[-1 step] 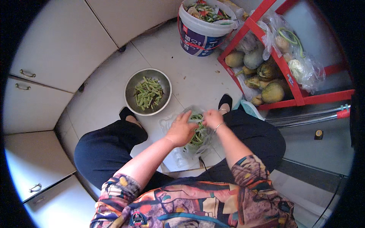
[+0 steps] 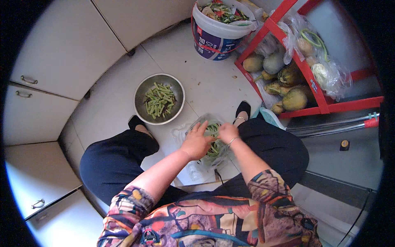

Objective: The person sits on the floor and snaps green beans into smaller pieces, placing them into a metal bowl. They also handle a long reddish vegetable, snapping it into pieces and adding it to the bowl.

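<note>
long green beans in clear bag, under two bare hands

to see in the head view, looking down: long green beans point(image 2: 213, 151), coiled inside a clear plastic bag point(image 2: 180, 133), between the two bent legs in dark trousers point(image 2: 117, 158). over the left part of the bag, the left hand point(image 2: 196, 145), back upward, with fingers spread well apart from each other. just beside, at the right edge of the beans, the right hand point(image 2: 227, 132), with fingers curled together and a little blurred; cannot tell whether clamped on a bean or only closed near it. around the right wrist, a thin bracelet point(image 2: 234, 140).

farther ahead, near the left shoe point(image 2: 135, 122), a round metal bowl point(image 2: 139, 98) on the pale tiled floor point(image 2: 111, 99), with short cut bean pieces point(image 2: 159, 100) heaped inside. at the top, a white bucket point(image 2: 222, 29) with purple label and red handle, filled with vegetable scraps point(image 2: 226, 13). to the right of it, a red rack point(image 2: 297, 51), with squashes point(image 2: 294, 100) lying within its frame. along the left side, pale cabinets point(image 2: 61, 45) with small metal handles.
</note>
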`<state>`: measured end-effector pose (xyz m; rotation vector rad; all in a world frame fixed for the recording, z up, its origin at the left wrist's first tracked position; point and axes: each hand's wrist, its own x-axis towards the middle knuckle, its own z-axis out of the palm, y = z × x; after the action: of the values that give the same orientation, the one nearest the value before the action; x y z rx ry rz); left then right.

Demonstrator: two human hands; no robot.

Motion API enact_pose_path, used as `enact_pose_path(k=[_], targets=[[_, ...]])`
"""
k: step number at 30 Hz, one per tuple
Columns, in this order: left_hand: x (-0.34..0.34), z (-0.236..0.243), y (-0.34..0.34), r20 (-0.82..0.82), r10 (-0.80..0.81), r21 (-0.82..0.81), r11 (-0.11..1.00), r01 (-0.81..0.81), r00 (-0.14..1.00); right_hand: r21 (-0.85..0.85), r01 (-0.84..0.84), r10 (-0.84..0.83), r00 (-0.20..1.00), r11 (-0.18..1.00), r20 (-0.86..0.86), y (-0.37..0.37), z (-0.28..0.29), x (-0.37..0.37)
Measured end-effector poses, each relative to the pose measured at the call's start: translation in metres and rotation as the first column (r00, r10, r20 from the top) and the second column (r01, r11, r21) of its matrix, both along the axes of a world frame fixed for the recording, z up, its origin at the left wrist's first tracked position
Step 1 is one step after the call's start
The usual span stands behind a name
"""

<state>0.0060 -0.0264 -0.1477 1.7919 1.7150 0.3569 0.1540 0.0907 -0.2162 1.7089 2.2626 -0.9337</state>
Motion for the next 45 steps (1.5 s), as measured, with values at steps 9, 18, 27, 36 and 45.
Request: enact_pose_path(k=[9, 18, 27, 36, 45], targets=[[-0.005, -0.032, 0.015, -0.039, -0.182, -0.205, 0.964, 0.170, 0.983, -0.299, -0.627, 0.671, 0.738, 0.719, 0.065, -0.047, 0.007, 0.007], [-0.027, -0.039, 0.006, -0.210, 0.121, -0.129, 0.980, -0.150, 0.970, -0.650, -0.592, 0.872, 0.413, 0.476, 0.263, -0.056, 0.001, 0.023], [-0.062, -0.027, 0.014, 0.549, 0.754, -0.498, 0.641, -0.584, 0.360, -0.627, -0.337, 0.615, 0.731, 0.702, 0.295, -0.050, 0.000, 0.006], [-0.069, -0.021, 0.014, 0.611, 0.709, -0.545, 0.699, -0.463, 0.353, -0.014, -0.293, 0.292, 0.955, 0.956, -0.043, -0.055, -0.072, -0.026], [-0.073, -0.025, 0.014, 0.600, 0.716, -0.532, 0.690, -0.491, 0.356, -0.393, -0.404, 0.552, 0.717, 0.826, 0.424, -0.054, -0.050, -0.057]])
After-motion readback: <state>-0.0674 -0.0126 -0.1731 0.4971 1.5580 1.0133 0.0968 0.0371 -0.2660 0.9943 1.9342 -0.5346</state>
